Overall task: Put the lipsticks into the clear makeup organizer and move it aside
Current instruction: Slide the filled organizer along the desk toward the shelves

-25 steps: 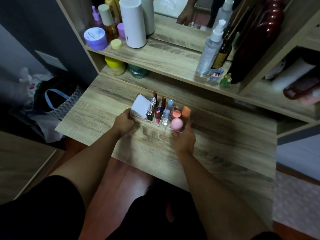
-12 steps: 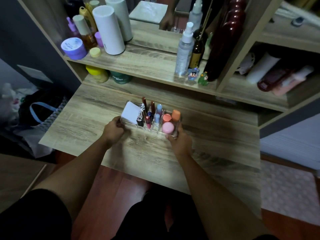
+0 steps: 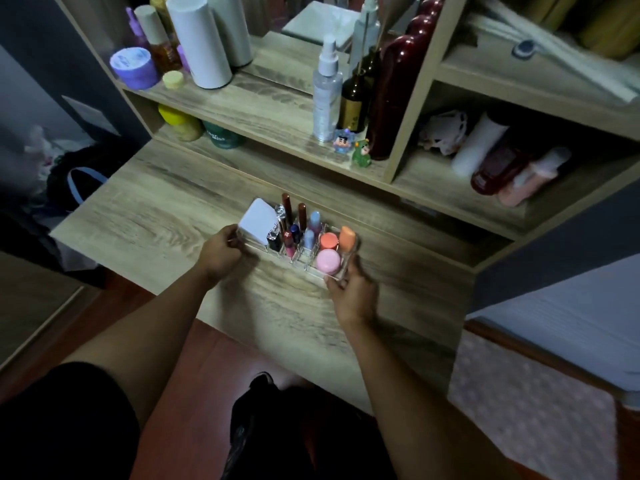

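While both hands (image 3: 221,254) (image 3: 353,299) grip clear organizer (image 3: 313,265), slim lipsticks (image 3: 294,233) upright.

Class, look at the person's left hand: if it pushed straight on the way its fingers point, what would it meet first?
The left hand already touches the clear organizer at its left end, beside the white box. So it would press the organizer at once.

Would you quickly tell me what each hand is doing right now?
Left hand: closed on the left end of the clear makeup organizer.
Right hand: closed on the organizer's right end.
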Demonstrator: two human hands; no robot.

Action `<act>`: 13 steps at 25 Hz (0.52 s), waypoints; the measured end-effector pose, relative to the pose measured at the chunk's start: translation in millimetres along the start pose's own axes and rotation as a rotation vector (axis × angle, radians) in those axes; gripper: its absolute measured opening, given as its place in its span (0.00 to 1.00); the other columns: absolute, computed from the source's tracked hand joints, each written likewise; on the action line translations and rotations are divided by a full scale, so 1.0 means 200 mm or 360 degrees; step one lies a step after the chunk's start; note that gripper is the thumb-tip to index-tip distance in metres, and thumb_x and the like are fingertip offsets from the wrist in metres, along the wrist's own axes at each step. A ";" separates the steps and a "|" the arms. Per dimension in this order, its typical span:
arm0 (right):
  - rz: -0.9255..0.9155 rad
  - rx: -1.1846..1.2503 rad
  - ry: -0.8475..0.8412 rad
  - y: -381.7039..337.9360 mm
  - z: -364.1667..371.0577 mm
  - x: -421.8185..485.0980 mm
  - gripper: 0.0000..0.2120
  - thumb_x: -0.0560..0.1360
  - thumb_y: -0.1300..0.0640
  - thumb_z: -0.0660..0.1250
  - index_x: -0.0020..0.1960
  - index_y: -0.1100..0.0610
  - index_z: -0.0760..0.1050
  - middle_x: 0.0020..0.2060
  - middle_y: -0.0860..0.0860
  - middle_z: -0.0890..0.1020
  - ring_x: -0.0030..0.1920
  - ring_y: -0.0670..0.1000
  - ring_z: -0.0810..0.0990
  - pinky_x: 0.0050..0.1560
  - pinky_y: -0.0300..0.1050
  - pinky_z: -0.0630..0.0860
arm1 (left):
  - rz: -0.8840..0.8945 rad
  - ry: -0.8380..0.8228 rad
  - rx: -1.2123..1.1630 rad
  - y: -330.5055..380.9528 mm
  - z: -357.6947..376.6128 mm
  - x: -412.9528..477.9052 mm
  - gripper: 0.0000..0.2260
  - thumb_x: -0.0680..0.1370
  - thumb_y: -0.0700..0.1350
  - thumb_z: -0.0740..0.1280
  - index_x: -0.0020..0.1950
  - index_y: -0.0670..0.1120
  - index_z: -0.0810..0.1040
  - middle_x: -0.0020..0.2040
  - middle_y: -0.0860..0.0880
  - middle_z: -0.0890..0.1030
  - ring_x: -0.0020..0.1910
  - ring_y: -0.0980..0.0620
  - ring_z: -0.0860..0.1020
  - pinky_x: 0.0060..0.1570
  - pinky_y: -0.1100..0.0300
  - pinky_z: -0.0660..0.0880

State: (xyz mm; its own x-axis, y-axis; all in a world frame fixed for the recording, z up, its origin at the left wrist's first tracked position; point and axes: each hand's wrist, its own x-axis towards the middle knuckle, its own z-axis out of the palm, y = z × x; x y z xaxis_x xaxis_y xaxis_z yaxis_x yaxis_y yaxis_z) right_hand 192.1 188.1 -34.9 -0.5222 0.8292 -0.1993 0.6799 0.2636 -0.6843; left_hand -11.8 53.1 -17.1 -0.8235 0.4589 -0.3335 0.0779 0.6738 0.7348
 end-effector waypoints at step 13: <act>-0.0039 0.0073 -0.0052 0.37 -0.30 -0.02 0.34 0.74 0.57 0.70 0.75 0.54 0.58 0.56 0.60 0.83 0.54 0.55 0.82 0.56 0.52 0.79 | 0.0004 -0.0070 -0.0077 0.17 0.36 -0.20 0.24 0.70 0.29 0.58 0.65 0.43 0.72 0.53 0.41 0.80 0.45 0.46 0.76 0.39 0.58 0.69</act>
State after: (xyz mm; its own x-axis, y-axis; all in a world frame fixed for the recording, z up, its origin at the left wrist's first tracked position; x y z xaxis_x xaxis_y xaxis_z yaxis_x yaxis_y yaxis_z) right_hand 275.7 233.4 -43.8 -0.5553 0.8061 -0.2043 0.6429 0.2603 -0.7204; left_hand 64.5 98.5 -20.2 -0.7979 0.4861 -0.3564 0.0518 0.6444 0.7630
